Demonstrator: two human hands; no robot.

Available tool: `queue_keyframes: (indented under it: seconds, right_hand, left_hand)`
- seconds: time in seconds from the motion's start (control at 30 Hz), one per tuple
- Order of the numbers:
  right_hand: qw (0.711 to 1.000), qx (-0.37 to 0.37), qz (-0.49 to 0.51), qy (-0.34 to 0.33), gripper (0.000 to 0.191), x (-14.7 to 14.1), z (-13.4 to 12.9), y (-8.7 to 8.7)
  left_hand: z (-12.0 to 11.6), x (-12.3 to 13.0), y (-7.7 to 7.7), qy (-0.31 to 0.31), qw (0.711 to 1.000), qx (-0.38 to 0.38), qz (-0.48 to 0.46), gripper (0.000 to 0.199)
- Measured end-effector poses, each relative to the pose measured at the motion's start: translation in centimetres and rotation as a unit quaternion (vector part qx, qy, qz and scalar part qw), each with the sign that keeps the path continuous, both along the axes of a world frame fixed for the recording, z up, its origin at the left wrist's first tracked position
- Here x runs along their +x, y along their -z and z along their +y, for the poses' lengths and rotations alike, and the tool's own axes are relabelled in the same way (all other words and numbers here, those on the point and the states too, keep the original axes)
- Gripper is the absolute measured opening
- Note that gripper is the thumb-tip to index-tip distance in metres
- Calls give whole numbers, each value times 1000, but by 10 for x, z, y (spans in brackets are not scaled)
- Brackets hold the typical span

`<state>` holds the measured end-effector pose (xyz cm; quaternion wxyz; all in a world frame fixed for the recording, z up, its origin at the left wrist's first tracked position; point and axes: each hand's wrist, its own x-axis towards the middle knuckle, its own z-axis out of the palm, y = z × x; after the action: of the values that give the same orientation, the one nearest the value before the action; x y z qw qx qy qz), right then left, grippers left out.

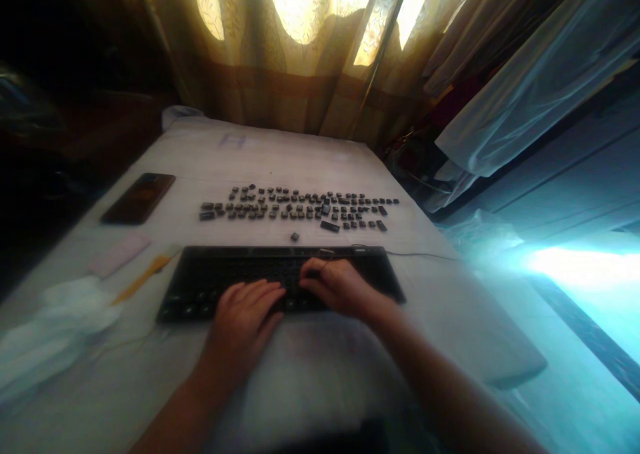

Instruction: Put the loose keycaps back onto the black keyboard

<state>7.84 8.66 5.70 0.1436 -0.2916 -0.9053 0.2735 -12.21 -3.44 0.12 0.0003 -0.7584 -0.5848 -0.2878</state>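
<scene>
A black keyboard [193,274] lies across the pale cloth, with some keycaps in place along its lower left part. My left hand [245,314] rests on its front middle edge, fingers stretched out side by side. Over the keyboard's right half, my right hand [333,284] has its fingers pinched together; whatever is between them is too small to make out. Beyond the keyboard, loose black keycaps [255,209] are spread in uneven rows. One single keycap [295,237] sits apart, close to the keyboard's back edge.
A phone [140,199] lies at the left, near a pink block [119,255], a yellow-handled tool [143,279] and a crumpled white plastic bag [60,327]. The keyboard's cable [425,255] runs right. Curtains [300,74] hang behind the cloth-covered surface.
</scene>
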Motion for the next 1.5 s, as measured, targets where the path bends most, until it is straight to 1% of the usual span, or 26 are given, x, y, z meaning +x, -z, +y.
queue_keyframes:
  seconds: [0.17, 0.23, 0.3, 0.37, 0.43, 0.5, 0.57, 0.67, 0.73, 0.83, 0.97, 1.03, 1.13, 1.23, 1.33, 1.4, 1.5]
  right_hand:
    - [993, -25, 110, 39, 6, 9, -7, 22]
    - [986, -37, 154, 49, 10, 11, -10, 27]
    - [973, -50, 211, 73, 13, 13, -12, 27]
    - [952, -55, 277, 120, 15, 16, -12, 21]
    - [937, -53, 315, 142, 14, 19, -11, 13]
    - [936, -59, 324, 125, 11, 21, -11, 7]
    - [930, -86, 338, 118, 10, 22, -12, 6]
    - [911, -130, 359, 153, 15, 22, -18, 12]
    - [909, -144, 355, 163, 17, 21, -24, 17]
    - [909, -159, 352, 156, 17, 17, -35, 21]
    - [913, -165, 348, 134, 14, 8, -49, 20]
    - [915, -166, 347, 122, 12, 3, -54, 19]
    - [908, -192, 356, 114, 13, -3, -59, 16]
    - [894, -218, 370, 132, 20, -8, -61, 15]
    - [880, -229, 385, 158, 25, -8, -62, 18]
    - [882, -227, 383, 157, 25, -7, -62, 20]
    - [895, -212, 367, 140, 20, -3, -61, 20]
  left_hand:
    - [0, -1, -2, -1, 1000, -12, 3, 30]
    - [0, -1, -2, 0, 1000, -16, 3, 31]
    - [0, -1, -2, -2, 1000, -19, 0, 30]
    - [-1, 0, -3, -5, 1000, -21, -3, 29]
    - [-1, 0, -3, -4, 1000, -20, -2, 30]
    - [-1, 0, -3, -1, 1000, -15, 2, 30]
    - [-1, -1, -3, -1, 1000, -8, 6, 30]
    - [-1, -1, -3, -1, 1000, 14, 16, 30]
    - [-2, 2, -5, -4, 999, 38, 23, 30]
    - [-3, 10, -12, -9, 998, 60, 8, 30]
    - [-5, 20, -20, -5, 998, 40, -45, 32]
    - [-6, 22, -22, -1, 997, 22, -72, 28]
    - [-6, 22, -23, 5, 993, 2, -116, 22]
    - [-5, 19, -23, 12, 989, 2, -145, 20]
    - [-4, 17, -22, 12, 987, 11, -158, 18]
    - [-4, 15, -21, 12, 987, 15, -163, 18]
    - [-5, 13, -20, 20, 986, 3, -168, 16]
